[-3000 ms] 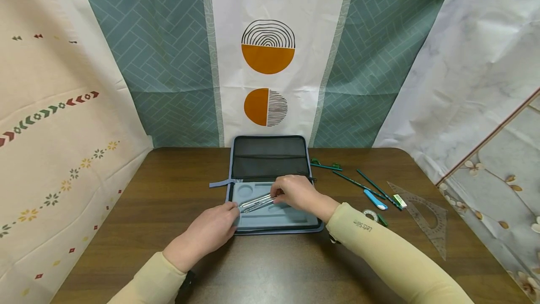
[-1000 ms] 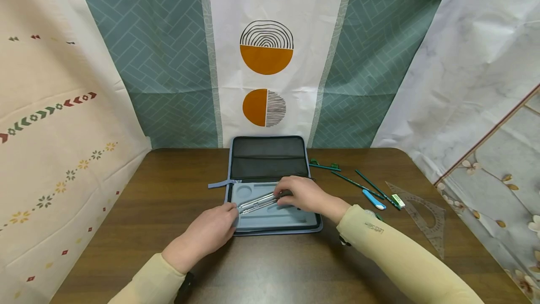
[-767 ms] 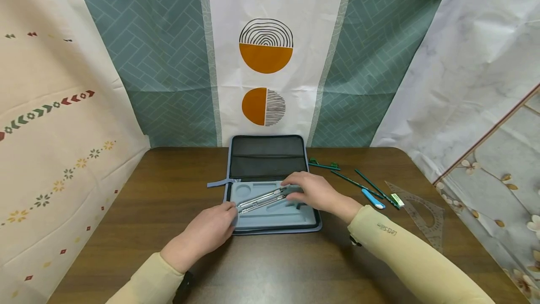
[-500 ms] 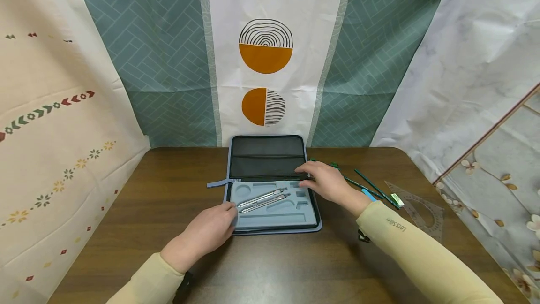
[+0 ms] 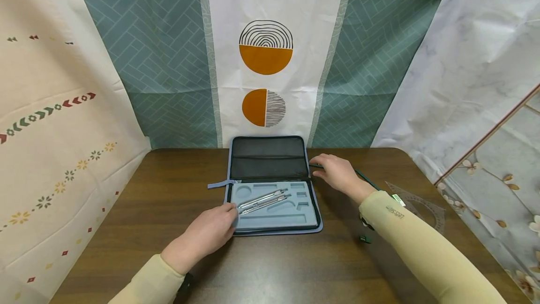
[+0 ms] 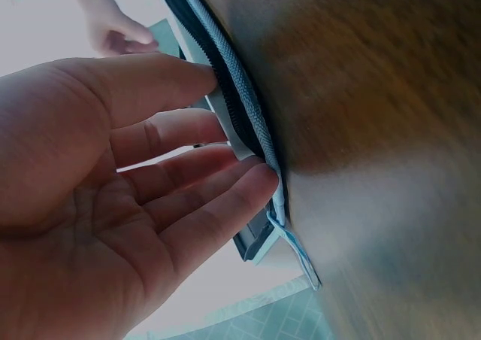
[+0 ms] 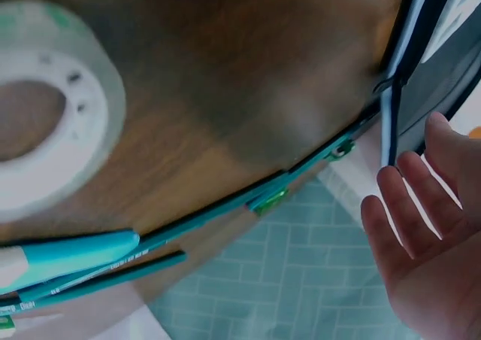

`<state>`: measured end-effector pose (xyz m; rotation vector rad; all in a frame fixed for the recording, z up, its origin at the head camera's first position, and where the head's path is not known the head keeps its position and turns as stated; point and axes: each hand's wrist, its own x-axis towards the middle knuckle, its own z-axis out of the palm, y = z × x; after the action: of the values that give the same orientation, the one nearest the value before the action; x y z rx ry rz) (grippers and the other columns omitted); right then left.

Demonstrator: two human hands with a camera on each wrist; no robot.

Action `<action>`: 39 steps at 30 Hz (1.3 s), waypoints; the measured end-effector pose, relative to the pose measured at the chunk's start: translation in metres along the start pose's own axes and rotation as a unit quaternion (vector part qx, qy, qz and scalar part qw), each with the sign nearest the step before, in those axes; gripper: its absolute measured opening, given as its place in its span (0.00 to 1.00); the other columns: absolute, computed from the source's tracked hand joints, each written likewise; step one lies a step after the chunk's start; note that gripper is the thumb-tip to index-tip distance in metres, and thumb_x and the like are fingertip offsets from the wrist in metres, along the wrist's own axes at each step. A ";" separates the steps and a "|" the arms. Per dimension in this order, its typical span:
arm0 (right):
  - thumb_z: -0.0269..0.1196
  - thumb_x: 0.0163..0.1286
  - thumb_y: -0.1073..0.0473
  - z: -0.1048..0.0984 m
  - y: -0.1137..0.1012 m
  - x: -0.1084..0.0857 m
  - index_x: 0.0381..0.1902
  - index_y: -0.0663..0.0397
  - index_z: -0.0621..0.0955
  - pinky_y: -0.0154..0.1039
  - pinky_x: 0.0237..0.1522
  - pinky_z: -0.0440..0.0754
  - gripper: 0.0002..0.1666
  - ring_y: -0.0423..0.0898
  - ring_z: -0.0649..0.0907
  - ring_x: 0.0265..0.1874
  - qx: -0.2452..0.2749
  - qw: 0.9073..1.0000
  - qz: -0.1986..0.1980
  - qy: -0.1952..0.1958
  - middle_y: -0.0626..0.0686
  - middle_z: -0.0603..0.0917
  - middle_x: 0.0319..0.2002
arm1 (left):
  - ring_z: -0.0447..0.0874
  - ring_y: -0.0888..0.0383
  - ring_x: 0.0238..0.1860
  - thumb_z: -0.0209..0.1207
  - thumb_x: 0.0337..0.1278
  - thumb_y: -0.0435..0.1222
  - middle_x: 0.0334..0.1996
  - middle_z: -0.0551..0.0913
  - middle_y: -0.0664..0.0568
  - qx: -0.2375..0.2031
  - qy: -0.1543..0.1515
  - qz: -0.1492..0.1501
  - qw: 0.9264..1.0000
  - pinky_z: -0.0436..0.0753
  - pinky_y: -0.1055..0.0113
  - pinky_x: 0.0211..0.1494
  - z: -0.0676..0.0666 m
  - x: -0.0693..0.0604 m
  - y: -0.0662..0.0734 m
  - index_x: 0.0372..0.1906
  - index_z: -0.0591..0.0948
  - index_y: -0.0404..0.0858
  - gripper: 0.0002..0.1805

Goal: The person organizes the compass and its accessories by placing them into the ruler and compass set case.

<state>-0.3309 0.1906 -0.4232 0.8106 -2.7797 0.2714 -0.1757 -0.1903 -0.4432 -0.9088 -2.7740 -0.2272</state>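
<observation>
Touching the case (image 5: 274,224) at its left edge, the relaxed left grip (image 5: 211,229) hides some of it. Compasses (image 5: 258,207) lie inside; right of the case, the wide right grip (image 5: 337,175) partly hides a pencil (image 5: 316,166).

Slim tools (image 5: 262,199) shiny metal, tray (image 5: 270,224) matt plast., tabletop (image 5: 185,177) smooth wood w/ gloss, backdrop (image 5: 168,60) creased cloth.

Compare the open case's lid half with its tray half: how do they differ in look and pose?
The lid half is dark inside; the tray half is pale blue-grey. The lid half stands raised at the back, while the tray half lies flat on the table. The tray half carries silver instruments; the lid half shows none. Both have blue edging.
</observation>
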 end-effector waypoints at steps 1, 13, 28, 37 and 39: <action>0.76 0.75 0.59 0.001 0.002 0.002 0.63 0.56 0.88 0.57 0.52 0.89 0.21 0.57 0.89 0.56 -0.005 1.000 0.001 0.002 0.56 0.90 0.59 | 0.91 0.46 0.46 0.81 0.56 0.30 0.50 0.88 0.40 -0.001 -0.001 -0.001 1.000 0.92 0.54 0.47 0.000 0.000 0.000 0.47 0.87 0.30 0.17; 0.76 0.74 0.60 0.006 0.016 0.027 0.59 0.54 0.90 0.57 0.50 0.90 0.17 0.57 0.90 0.51 -0.052 0.998 0.015 -0.015 0.55 0.91 0.54 | 0.91 0.46 0.46 0.81 0.56 0.30 0.51 0.88 0.40 -0.002 -0.004 -0.005 1.000 0.92 0.54 0.48 0.001 0.000 0.000 0.47 0.87 0.30 0.17; 0.74 0.76 0.64 0.019 0.024 0.049 0.57 0.54 0.89 0.55 0.42 0.91 0.14 0.57 0.91 0.44 -0.135 0.990 -0.009 -0.040 0.56 0.90 0.48 | 0.91 0.48 0.46 0.81 0.56 0.30 0.50 0.88 0.41 0.002 0.001 -0.001 1.000 0.92 0.54 0.47 0.002 0.000 -0.001 0.47 0.87 0.31 0.17; 0.72 0.77 0.65 0.023 0.019 0.059 0.57 0.56 0.89 0.55 0.41 0.90 0.13 0.57 0.90 0.42 -0.152 0.987 -0.008 -0.060 0.57 0.89 0.47 | 0.91 0.46 0.47 0.81 0.56 0.30 0.51 0.88 0.40 0.003 0.003 0.000 1.000 0.92 0.54 0.47 0.003 0.001 -0.001 0.46 0.87 0.31 0.17; 0.72 0.77 0.65 0.024 0.019 0.060 0.57 0.56 0.89 0.55 0.41 0.90 0.13 0.57 0.90 0.42 -0.153 0.986 -0.004 -0.063 0.57 0.89 0.46 | 0.91 0.46 0.47 0.81 0.56 0.30 0.51 0.88 0.40 0.003 0.002 -0.001 1.000 0.92 0.54 0.47 0.003 0.001 -0.002 0.46 0.87 0.31 0.17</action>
<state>-0.3947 0.1708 -0.4317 0.7841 -2.8311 -0.2128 -0.1775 -0.1906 -0.4458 -0.9041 -2.7695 -0.2218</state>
